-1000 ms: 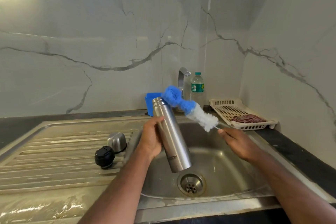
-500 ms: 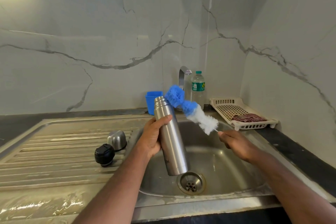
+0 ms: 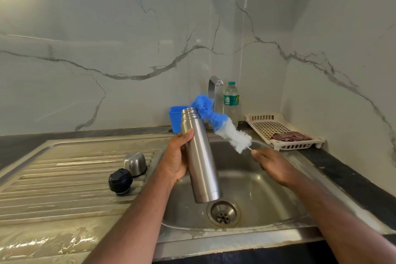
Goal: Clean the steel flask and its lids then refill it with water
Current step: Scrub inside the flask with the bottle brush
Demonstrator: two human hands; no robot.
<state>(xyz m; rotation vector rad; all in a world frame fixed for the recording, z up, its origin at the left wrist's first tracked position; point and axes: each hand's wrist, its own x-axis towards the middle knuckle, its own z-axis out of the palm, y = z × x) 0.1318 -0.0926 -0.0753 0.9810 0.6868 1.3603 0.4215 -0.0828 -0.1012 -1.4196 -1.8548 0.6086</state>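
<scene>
Since a second ago the tall brushed-steel flask (image 3: pixel 200 156) is standing a little more upright in the grip, and the blue tuft of the bottle brush (image 3: pixel 218 123) is sitting just beside and behind its open mouth rather than farther off.

The left hand's thumb (image 3: pixel 186 136) is pressing the front of the flask, while its other fingers are wrapping round the back, out of sight. The left hand (image 3: pixel 175 159) is holding the flask over the steel sink basin (image 3: pixel 267 195), mouth up and leaning left, base hanging just above the round drain (image 3: pixel 223 213).

The right hand's fingertips (image 3: pixel 255 153) are pinching the thin wire stem of the brush where the white bristles end. The right hand (image 3: pixel 273 164) is hovering over the basin, angling the brush up and leftward, white bristles low, blue bristles high.

On the ribbed steel draining board (image 3: pixel 53 178) to the left, a domed steel cup lid (image 3: pixel 135 164) and a black stopper lid (image 3: pixel 120 181) are standing side by side, nearly touching, well apart from the flask.

Behind the flask a blue plastic tub (image 3: pixel 176 120) is sitting against the marble wall, partly covered by the flask's neck. The brush is crossing in front of a chrome tap (image 3: pixel 213 90), hiding its lower part. A clear plastic water bottle with a green cap (image 3: pixel 231 100) is standing beside the tap. A cream slotted tray (image 3: pixel 278 130) in the corner is holding something dark red, too small to identify. The brush stem inside the right hand is hidden.
</scene>
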